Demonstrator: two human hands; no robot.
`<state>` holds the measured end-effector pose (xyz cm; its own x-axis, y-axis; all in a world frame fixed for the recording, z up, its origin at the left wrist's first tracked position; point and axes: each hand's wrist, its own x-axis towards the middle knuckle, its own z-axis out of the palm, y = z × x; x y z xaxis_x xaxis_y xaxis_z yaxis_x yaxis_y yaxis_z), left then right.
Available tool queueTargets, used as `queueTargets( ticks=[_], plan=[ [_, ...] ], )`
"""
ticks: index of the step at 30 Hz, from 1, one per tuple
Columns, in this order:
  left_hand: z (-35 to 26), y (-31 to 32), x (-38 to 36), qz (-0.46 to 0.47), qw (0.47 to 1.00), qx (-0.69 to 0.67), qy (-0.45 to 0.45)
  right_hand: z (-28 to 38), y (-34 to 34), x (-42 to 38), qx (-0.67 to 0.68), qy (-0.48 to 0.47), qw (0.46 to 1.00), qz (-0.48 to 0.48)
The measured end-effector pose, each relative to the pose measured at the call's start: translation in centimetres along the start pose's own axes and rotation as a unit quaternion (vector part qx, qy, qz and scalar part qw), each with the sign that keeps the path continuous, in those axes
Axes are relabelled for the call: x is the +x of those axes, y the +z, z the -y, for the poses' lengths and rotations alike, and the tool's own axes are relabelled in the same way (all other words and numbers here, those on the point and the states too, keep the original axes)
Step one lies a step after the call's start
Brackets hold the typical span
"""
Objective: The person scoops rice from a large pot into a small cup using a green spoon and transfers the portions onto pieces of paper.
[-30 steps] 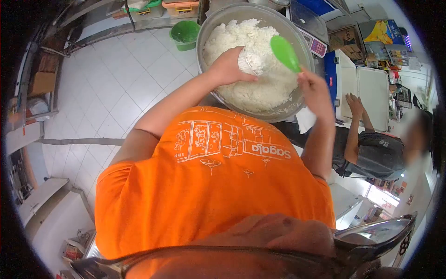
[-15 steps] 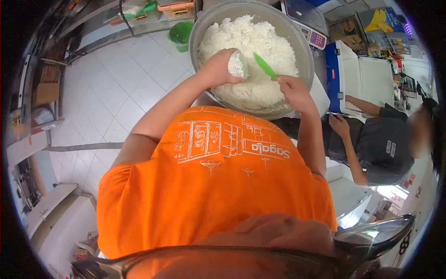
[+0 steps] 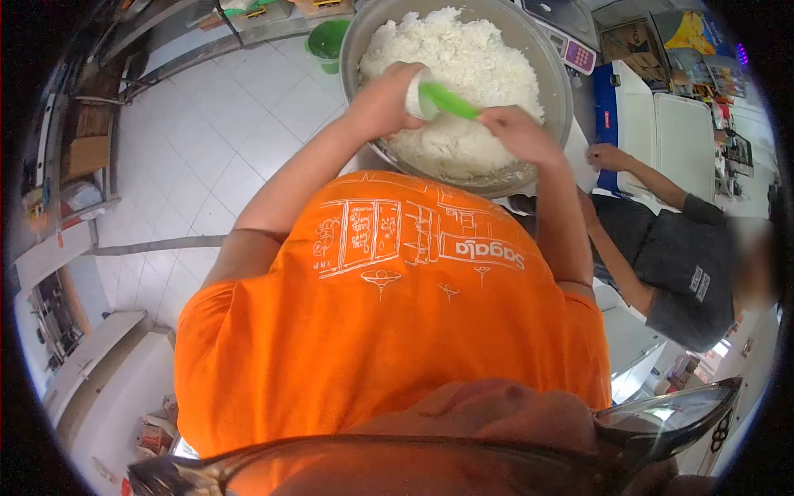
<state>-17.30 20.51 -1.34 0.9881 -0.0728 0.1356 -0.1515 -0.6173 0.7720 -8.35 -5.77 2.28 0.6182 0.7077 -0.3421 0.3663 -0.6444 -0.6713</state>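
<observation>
A large round metal pot (image 3: 566, 103) is heaped with white rice (image 3: 463, 54). Over its near left part my left hand (image 3: 387, 101) is wrapped round a small whitish cup (image 3: 416, 94), tilted with its mouth toward the right. My right hand (image 3: 519, 132) grips a green spatula (image 3: 451, 101) by its handle. The spatula's blade points left and lies at the cup's mouth, overlapping it in view; whether rice is on the blade cannot be made out.
A green bucket (image 3: 327, 45) stands left of the pot. At right are a scale (image 3: 576, 54), an open blue-and-white cooler (image 3: 608, 107) and a co-worker in a dark shirt (image 3: 691, 273), one hand near the cooler. A cardboard box (image 3: 633, 54) sits behind.
The green spatula has moved left from the rice to the cup's mouth. My left hand has turned the cup slightly. The co-worker's arms have shifted, and the whole view has moved a little.
</observation>
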Motion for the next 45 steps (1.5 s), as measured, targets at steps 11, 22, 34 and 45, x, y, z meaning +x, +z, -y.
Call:
queueTargets(
  ticks=[11,22,34,45],
  plan=[
    [0.7,-5.5,-4.6,-0.173,0.984,-0.036,-0.010,-1.8,6.7,6.0,-0.288,0.058,0.953,0.070],
    [0.0,-5.2,-4.4,-0.173,0.982,-0.055,-0.043,-3.9,3.4,-0.5,-0.131,-0.051,0.980,0.140],
    [-0.9,-5.4,-4.2,-0.139,0.988,-0.060,-0.026,-1.6,6.7,4.7,-0.203,0.055,0.973,0.097],
    [-0.6,-6.0,-4.8,-0.134,0.989,-0.045,-0.041,-1.1,4.8,1.8,-0.108,0.027,0.982,0.153]
  ],
)
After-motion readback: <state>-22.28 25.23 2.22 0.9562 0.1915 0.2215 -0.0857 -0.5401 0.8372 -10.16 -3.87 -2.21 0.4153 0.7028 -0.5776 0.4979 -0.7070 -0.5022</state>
